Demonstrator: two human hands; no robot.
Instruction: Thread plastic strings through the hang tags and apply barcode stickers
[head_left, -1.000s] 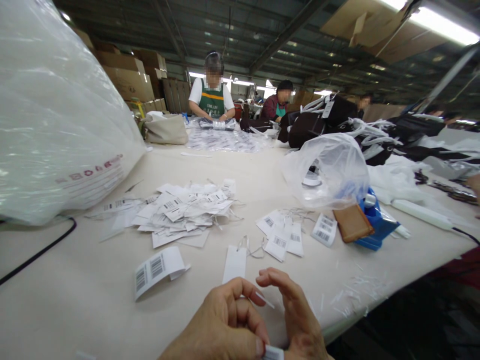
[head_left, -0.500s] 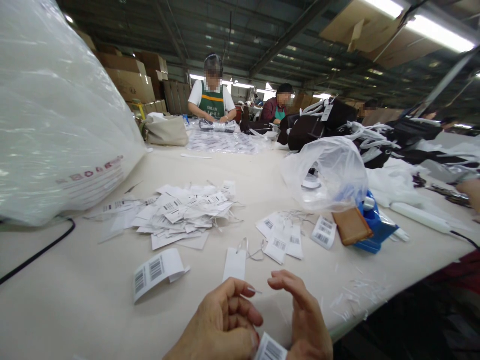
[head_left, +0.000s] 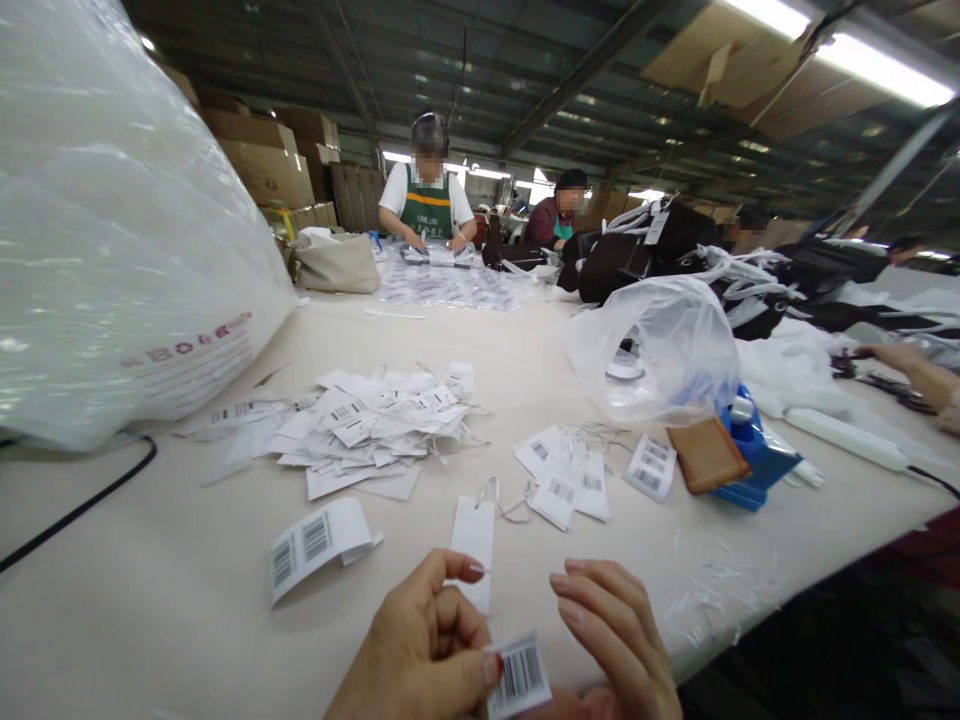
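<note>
Label [head_left: 521,682] has shifted up-left into fuller view, barcode showing, above worktop [head_left: 187,620]; looks easier to handle. Left hand's [head_left: 420,640] grip still pinches its left edge. Right hand [head_left: 619,640] open just beside; contact unclear.

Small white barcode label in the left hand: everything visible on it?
The small white rectangular barcode label looks like paper, printed with dark bars; any finer print is too small to read. It is tilted, printed face toward the camera, low in the picture. The left hand pinches its left edge, covering part of it. Whether the right hand touches its lower edge is unclear.
</note>
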